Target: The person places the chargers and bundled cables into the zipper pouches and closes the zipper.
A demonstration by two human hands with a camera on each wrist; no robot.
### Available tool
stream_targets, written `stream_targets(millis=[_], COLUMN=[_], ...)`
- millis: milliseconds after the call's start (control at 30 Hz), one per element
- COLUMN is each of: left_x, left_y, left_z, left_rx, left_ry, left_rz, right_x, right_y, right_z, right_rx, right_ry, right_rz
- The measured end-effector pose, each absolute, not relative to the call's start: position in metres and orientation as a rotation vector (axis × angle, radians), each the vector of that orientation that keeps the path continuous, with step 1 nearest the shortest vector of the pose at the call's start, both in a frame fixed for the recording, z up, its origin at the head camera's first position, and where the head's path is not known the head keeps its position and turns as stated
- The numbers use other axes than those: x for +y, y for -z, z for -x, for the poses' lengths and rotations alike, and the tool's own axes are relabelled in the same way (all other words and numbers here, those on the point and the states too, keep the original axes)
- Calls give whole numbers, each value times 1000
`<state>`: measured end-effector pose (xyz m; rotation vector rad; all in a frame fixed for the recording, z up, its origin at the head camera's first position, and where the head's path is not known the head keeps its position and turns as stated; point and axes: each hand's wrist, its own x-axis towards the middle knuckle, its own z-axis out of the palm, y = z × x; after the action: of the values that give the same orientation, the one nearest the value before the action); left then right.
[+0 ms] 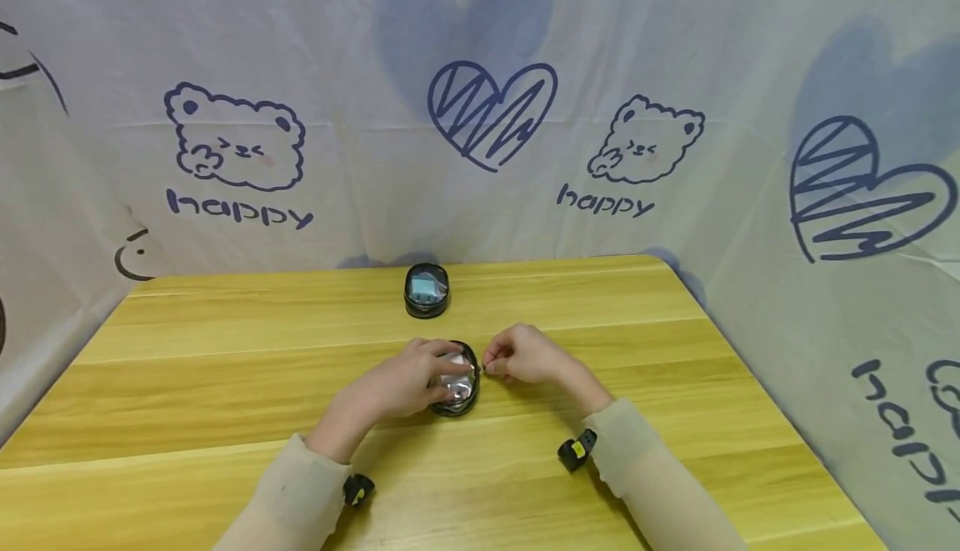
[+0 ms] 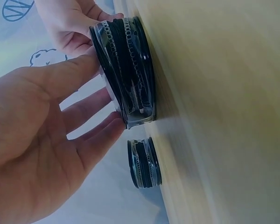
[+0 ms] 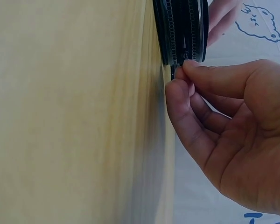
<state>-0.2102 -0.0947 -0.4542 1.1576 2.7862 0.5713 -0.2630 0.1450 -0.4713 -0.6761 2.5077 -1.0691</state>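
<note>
A small black-rimmed zip pouch with a clear top (image 1: 462, 384) lies on the table. My left hand (image 1: 405, 380) reaches over it from the left, its spread fingers and thumb resting on the clear top and upper edge. From the other side, my right hand (image 1: 525, 353) pinches the zipper pull (image 3: 185, 57) between thumb and index finger. The pull is mostly covered by these fingertips. In the left wrist view, the pouch's side (image 2: 123, 70) shows a black zipper band between two stitched edges. What the pouch holds is hard to make out.
A second, similar black pouch (image 1: 426, 288) stands farther back, with something light blue under its clear top. The wood-grain table (image 1: 225, 351) ends at a white curtain (image 1: 360, 192) printed with bears and hearts. Black straps (image 1: 576, 451) sit at both wrists.
</note>
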Motion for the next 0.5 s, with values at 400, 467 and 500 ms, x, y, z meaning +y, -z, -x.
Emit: stream_targets(millis=[400,467,500], left_x=[-92,-92,-92], left_y=[454,454,455], left_z=[208,208,208], left_rx=[2764,2761,2762], left_ry=[-606,-614,-616], left_rz=[-1020,-1015,-1021], right_x=[148,148,148], right_y=[466,465,465], right_z=[262,262,261], right_rx=[2428,2406,2402], right_ry=[985,987,989], right_rz=[761,759,758])
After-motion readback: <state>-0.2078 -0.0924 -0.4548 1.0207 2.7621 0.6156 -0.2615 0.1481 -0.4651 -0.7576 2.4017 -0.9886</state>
